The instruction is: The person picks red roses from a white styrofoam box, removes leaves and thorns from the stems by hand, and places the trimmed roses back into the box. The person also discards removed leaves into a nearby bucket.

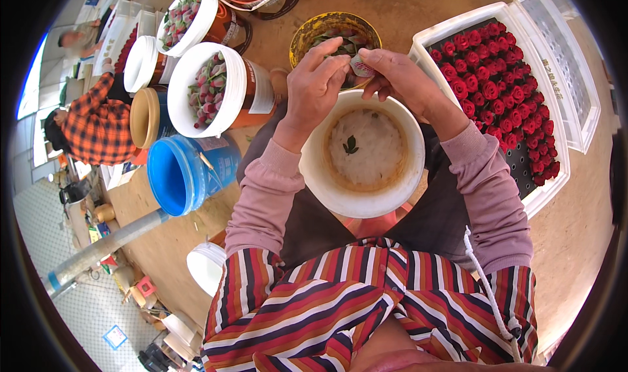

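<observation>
In front of me a single rosebud in a white mesh sleeve [362,67] sits between my two hands. My right hand [400,77] pinches it between thumb and fingers from the right. Fingertips of my left hand [316,82] meet the sleeve's left edge; whether they grip it is hard to see. Below the hands, a white bucket [314,175] stands between my knees, with pale, translucent pieces [378,151] covering its bottom and a green leaf sprig [351,145] on top. Just beyond is a yellow-rimmed bucket [298,33] holding leafy stems, partly hidden by my hands.
On the right, a white crate [532,207] holds rows of red roses [490,90] in a black perforated tray, beside another white perforated crate [564,72]. Buckets of sleeved rosebuds [208,90] and a blue bucket [196,175] stand left. Another person [100,121] works farther left.
</observation>
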A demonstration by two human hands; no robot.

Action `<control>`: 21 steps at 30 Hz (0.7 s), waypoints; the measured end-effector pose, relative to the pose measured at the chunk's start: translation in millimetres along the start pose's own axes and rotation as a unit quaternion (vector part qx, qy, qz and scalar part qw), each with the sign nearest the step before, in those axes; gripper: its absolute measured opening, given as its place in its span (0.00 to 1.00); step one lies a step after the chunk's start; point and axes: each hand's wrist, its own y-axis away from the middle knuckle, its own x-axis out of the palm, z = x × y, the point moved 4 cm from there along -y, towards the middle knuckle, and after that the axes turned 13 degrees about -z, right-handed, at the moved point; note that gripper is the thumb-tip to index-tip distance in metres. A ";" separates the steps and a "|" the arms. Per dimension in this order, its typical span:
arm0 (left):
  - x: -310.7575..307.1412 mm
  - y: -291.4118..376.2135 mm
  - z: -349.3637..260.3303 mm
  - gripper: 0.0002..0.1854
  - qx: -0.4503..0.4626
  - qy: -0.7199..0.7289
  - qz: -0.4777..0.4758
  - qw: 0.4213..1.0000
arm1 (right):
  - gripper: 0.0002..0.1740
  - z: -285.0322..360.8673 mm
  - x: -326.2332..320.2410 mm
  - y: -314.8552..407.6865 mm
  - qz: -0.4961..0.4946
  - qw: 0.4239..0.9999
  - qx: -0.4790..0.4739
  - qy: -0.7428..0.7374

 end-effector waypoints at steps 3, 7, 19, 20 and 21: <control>-0.2 -0.2 -3.4 0.05 0.046 -0.042 -0.012 0.998 | 0.32 1.8 3.3 4.1 -0.014 0.998 -0.052 0.012; 1.1 -0.3 -4.5 0.03 0.063 -0.045 -0.033 0.996 | 0.38 0.9 6.6 5.3 -0.002 0.989 -0.114 0.092; 1.9 2.2 7.7 0.04 0.008 0.005 -0.077 0.997 | 0.23 8.1 7.5 5.6 -0.061 0.973 -0.193 0.115; 1.0 -0.5 8.5 0.03 -0.010 0.004 -0.078 0.997 | 0.23 10.2 8.7 6.8 -0.065 0.967 -0.216 0.114; -2.7 -2.9 6.4 0.02 -0.011 0.007 -0.083 0.996 | 0.23 10.9 8.9 6.7 -0.075 0.966 -0.216 0.120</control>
